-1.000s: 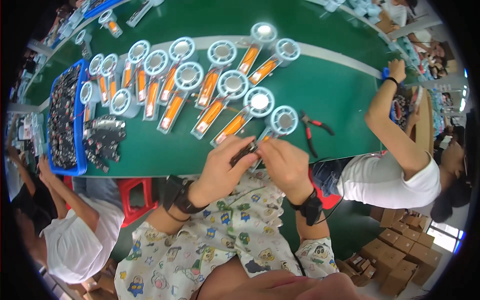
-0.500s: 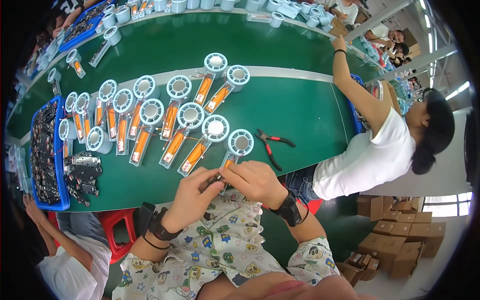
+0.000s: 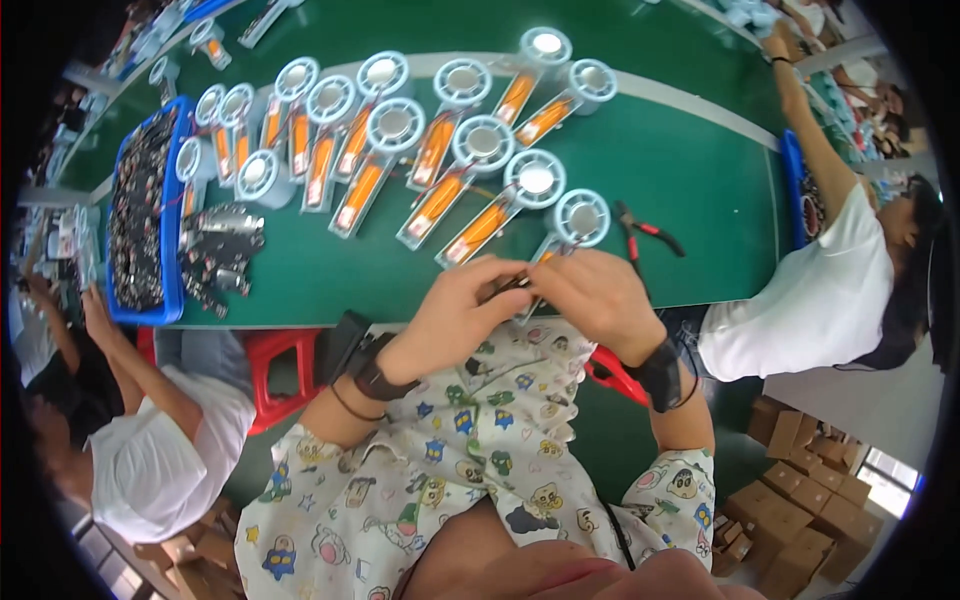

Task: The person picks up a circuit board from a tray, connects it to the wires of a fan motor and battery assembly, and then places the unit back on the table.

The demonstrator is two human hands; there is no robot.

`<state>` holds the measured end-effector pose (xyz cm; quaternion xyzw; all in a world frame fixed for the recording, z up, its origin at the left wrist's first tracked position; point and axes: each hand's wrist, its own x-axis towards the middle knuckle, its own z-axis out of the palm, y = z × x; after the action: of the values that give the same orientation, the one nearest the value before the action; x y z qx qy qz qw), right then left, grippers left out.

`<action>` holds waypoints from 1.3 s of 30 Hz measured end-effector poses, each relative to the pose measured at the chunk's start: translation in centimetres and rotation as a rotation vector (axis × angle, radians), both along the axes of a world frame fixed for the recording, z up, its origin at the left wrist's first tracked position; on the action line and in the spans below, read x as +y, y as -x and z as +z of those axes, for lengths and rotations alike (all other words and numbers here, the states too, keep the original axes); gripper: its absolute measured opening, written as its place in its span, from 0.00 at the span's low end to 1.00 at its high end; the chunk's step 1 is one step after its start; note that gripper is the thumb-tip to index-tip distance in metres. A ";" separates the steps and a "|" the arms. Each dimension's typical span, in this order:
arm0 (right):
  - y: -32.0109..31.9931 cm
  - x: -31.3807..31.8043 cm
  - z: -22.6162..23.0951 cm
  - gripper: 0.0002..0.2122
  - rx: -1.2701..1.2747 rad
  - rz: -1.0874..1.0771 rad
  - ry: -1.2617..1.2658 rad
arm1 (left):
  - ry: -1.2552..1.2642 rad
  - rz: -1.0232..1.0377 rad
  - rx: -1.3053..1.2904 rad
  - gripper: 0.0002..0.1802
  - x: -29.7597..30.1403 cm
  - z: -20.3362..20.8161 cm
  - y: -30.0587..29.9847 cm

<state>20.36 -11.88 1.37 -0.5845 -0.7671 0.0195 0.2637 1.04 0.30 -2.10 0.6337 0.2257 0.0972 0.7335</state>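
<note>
At the table's front edge, both my hands are closed around the handle of a light-blue handheld fan unit (image 3: pixel 581 218). Its round slotted head points away from me, and a bit of orange battery shows below the head. My left hand (image 3: pixel 462 308) pinches a small dark circuit board (image 3: pixel 512 285) against the handle. My right hand (image 3: pixel 602 305) has its fingers bent over the handle's upper part, and its fingertips are partly hidden. Just beyond my right hand lie cutting pliers (image 3: pixel 640 236) with red and black handles.
Several similar fan units (image 3: pixel 483 143) with orange batteries lie in rows ahead. Left stand loose circuit boards (image 3: pixel 225 245) and a blue bin (image 3: pixel 174 300) full of them. A co-worker in a white shirt (image 3: pixel 810 285) sits right; another person (image 3: pixel 165 455) is at left.
The view has shifted, so the table and its contents appear farther left-to-right displaced and higher. My hands keep the same hold on the fan unit, with only slight finger movement.
</note>
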 end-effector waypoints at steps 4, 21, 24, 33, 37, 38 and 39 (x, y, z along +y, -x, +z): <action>1.5 -1.2 -2.1 0.15 0.291 -0.255 -0.212 | -0.017 0.059 -0.064 0.19 -0.7 -0.2 0.4; 4.3 -2.2 -0.7 0.15 -0.025 -0.282 0.095 | 0.048 0.158 -0.128 0.22 -1.2 -1.1 0.3; 3.5 -2.3 -1.4 0.13 0.333 -0.257 0.142 | -0.098 0.176 -0.145 0.21 -1.3 -1.1 0.3; 3.7 -1.3 -2.3 0.07 0.839 -0.419 -0.064 | -0.368 0.130 -0.177 0.22 -1.0 -0.8 0.0; 3.4 -0.7 -3.1 0.08 0.728 -0.334 -0.186 | -0.330 0.102 -0.185 0.22 -0.9 -0.6 -0.1; 3.3 -0.6 -2.9 0.09 0.682 -0.338 -0.185 | -0.320 0.094 -0.189 0.22 -0.8 -0.6 -0.1; 3.2 -0.5 -2.7 0.09 0.637 -0.343 -0.183 | -0.320 0.096 -0.190 0.22 -0.8 -0.6 -0.1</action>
<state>17.18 -12.42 -1.38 -0.6431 -0.5361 0.0872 0.5398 1.16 -0.47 -2.67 0.7187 0.1671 0.2264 0.6358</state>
